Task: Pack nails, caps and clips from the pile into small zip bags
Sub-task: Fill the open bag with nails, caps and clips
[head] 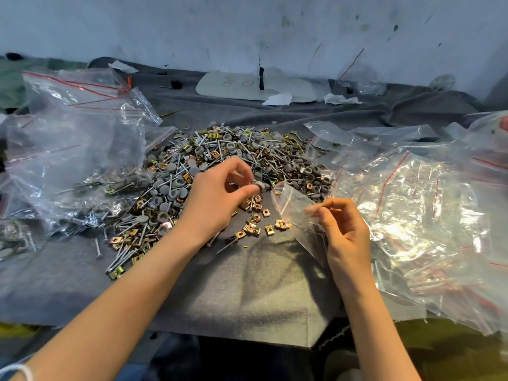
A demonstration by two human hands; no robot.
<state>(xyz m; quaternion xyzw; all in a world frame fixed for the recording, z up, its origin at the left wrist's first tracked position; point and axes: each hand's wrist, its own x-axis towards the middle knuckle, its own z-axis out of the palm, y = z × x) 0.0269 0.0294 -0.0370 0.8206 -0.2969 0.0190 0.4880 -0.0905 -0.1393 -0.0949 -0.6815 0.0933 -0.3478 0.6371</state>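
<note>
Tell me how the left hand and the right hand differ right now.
The left hand pinches a grey cap over the pile; the right hand grips a small zip bag. The left hand lies farther forward than the right hand. Both have curled fingers and bare forearms.

A makeshift packing workbench: grey cloth (233,292), scuffed wall (247,28), heaped zip bags (406,215).

We see grey caps (171,168), silvery nails (125,255) and brass-yellow and coppery clips (270,230) on a dark grey cloth (247,292), clear zip bags (406,221) striped with thin red lines, and a pale bluish-white wall (192,28) flecked with dark smudges.
</note>
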